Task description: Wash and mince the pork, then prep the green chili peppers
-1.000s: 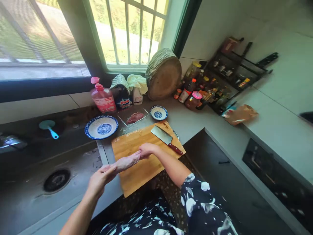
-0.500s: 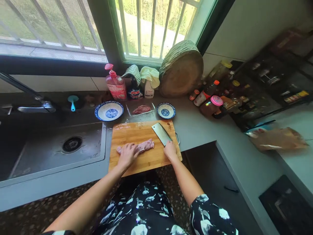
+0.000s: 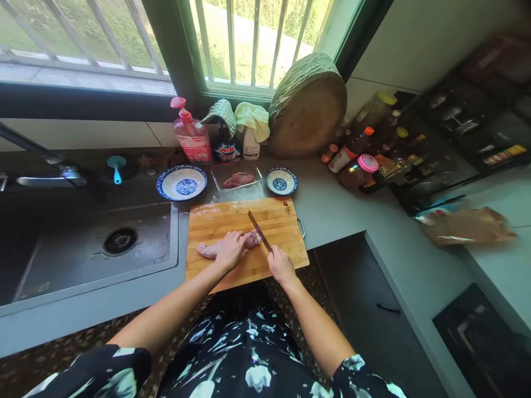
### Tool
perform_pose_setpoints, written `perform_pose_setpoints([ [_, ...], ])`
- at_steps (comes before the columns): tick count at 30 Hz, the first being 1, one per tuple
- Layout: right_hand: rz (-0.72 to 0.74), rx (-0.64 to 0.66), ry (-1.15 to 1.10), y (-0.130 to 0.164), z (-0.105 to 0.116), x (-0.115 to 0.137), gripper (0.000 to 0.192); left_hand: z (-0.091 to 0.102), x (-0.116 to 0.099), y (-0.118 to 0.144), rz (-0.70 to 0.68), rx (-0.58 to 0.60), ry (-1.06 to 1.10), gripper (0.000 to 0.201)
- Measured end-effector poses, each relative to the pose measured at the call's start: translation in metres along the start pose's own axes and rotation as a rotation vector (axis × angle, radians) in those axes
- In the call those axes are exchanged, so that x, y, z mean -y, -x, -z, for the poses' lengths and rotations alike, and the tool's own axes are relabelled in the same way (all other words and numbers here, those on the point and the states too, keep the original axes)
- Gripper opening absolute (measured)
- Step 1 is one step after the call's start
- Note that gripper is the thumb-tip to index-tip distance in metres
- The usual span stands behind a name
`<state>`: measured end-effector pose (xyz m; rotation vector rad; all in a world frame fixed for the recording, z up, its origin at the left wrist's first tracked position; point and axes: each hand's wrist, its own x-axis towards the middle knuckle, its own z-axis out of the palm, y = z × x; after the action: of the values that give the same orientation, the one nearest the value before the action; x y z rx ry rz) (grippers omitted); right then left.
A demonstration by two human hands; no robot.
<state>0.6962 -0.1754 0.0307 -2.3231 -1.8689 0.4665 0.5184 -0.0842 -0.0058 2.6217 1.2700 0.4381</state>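
Note:
A long strip of raw meat [image 3: 209,250] lies across the wooden cutting board [image 3: 224,218]. My left hand [image 3: 232,250] is closed over its middle, fingers pressing it to the board near the right end. In my right hand [image 3: 282,265] is the handle of a cleaver [image 3: 259,229], its blade upright and edge down at the meat's right tip. Whether the edge has entered the meat I cannot tell. Behind the board, a second piece of raw meat [image 3: 238,179] rests in a clear tray [image 3: 257,182], between a larger blue-rimmed plate [image 3: 166,179] and a small blue-rimmed dish [image 3: 271,174].
To the left is a steel sink [image 3: 141,276] with a faucet [image 3: 68,176]. Along the window stand a pink pump bottle [image 3: 193,141], other cleaning bottles and a large round wooden block [image 3: 309,121]. Several sauce bottles and jars [image 3: 359,168] crowd the right corner.
The cleaver has gone from lying flat at the board's right to standing on edge at the meat. My left hand has slid right along the meat.

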Motion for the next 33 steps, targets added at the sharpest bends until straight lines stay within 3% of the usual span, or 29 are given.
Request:
perform_pose_setpoints([
  [3, -0.036, -0.010, 0.121, 0.007, -0.008, 0.024, 0.026, -0.015, 0.005, -0.018, -0.232, 0.006, 0.147, 0.026],
  [7, -0.081, 0.031, 0.220, 0.002, -0.009, 0.031, 0.025, -0.033, 0.017, -0.028, -0.324, 0.009, 0.281, 0.028],
  [14, -0.132, 0.050, 0.169, -0.009, 0.001, 0.014, 0.022, -0.044, 0.017, -0.026, -0.294, -0.071, 0.381, 0.026],
  [24, -0.052, -0.033, 0.145, -0.008, 0.001, 0.014, 0.019, -0.038, 0.007, -0.032, -0.286, -0.073, 0.281, 0.025],
  [33, -0.120, 0.036, 0.132, -0.010, -0.015, 0.033, 0.014, -0.034, -0.006, -0.035, -0.080, -0.017, 0.153, 0.016],
])
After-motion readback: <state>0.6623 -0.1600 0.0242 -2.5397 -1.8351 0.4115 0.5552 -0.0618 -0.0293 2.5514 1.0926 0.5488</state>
